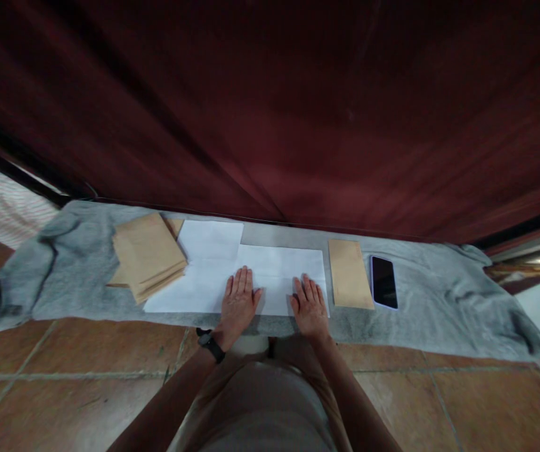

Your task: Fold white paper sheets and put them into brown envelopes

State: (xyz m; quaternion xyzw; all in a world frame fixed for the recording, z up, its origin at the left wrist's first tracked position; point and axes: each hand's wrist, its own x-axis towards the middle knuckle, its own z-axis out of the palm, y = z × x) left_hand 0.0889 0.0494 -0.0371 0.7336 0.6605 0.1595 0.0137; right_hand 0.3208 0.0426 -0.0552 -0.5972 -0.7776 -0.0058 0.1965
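Both hands lie flat on a white sheet of paper (274,270), which shows a faint crease across it. My left hand (239,301) rests at the sheet's left part, palm down with fingers stretched out. Near the right edge, my right hand (310,306) presses down with its fingers slightly apart. More white paper (208,251) lies to the left, partly beneath a stack of brown paper envelopes (150,254). A single brown envelope (350,273) sits just right of the sheet, apart from my right hand.
A phone with a dark screen (383,282) lies right of the single envelope. Grey cloth (439,295) covers the narrow surface, its ends rumpled. Behind it rises a dark red panel (298,125). Brown floor tiles (86,358) show below the front edge.
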